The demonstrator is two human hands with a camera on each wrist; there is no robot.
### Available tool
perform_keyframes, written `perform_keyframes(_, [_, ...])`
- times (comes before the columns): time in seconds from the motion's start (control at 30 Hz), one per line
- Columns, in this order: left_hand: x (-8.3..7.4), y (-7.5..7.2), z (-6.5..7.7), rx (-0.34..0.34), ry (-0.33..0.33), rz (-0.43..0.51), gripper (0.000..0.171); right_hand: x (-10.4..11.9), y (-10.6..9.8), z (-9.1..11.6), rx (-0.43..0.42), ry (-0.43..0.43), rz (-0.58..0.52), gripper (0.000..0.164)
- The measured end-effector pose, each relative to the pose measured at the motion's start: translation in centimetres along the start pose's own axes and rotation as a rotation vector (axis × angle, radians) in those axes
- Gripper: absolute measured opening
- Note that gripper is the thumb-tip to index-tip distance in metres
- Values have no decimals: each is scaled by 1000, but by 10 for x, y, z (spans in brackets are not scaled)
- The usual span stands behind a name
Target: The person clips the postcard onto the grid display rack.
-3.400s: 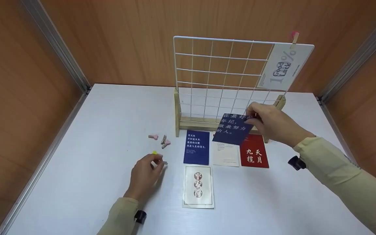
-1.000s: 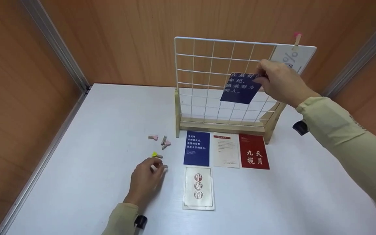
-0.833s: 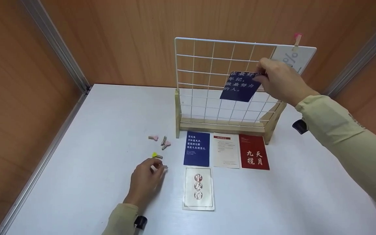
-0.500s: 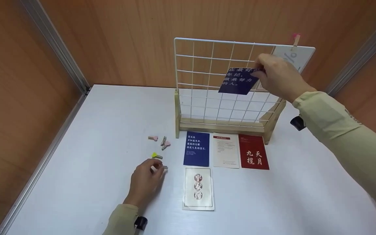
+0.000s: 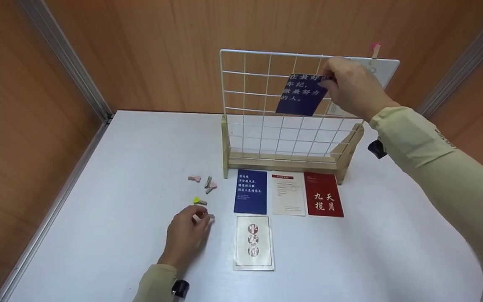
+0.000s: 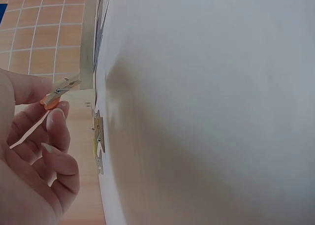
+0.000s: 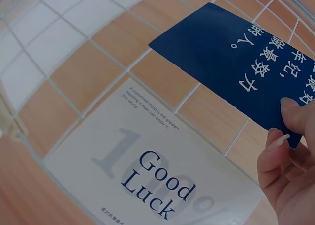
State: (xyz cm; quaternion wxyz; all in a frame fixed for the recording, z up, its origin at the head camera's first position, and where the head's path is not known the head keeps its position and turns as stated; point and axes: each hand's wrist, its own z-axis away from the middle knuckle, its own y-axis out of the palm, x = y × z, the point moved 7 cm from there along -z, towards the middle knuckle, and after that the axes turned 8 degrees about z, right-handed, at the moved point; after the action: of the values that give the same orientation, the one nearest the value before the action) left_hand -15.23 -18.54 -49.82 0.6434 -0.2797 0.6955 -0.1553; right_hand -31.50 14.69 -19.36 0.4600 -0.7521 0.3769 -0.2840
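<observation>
My right hand (image 5: 352,86) pinches the upper right corner of a dark blue card (image 5: 300,95) with white writing, holding it up in front of the white wire grid (image 5: 258,91). In the right wrist view the blue card (image 7: 231,67) lies beside a white "Good Luck" card (image 7: 162,171) on the grid. A clothespin (image 5: 375,52) with a pink top fixes that white card to the grid's top bar. Low over the table, my left hand (image 5: 185,235) pinches a small wooden clothespin (image 6: 61,91) with an orange piece between thumb and fingers.
Several small clothespins, one with a yellow top (image 5: 199,201), lie beyond my left hand. Before the wooden stand (image 5: 283,163) lie a blue card (image 5: 250,191), a cream card (image 5: 288,193) and a red card (image 5: 324,194). A white card with red circles (image 5: 253,243) lies nearer.
My right hand has lifted the blue card from above the table cards up to the grid's upper part, lately shifting slightly up and left. The left hand has stayed nearly still with its clothespin.
</observation>
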Motion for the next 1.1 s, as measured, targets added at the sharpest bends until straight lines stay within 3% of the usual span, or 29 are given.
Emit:
perform_keyframes(0.23, [3, 0, 3, 2, -26, 15, 16, 2, -3, -8, -66, -27, 18, 11])
perform_keyframes(0.47, [0, -1, 4, 0, 16, 20, 17, 1, -8, -13, -161, -42, 38, 14])
perform_keyframes(1.1, [3, -1, 5, -4, -19, 1, 14, 1, -8, -19, -284, 44, 81, 23])
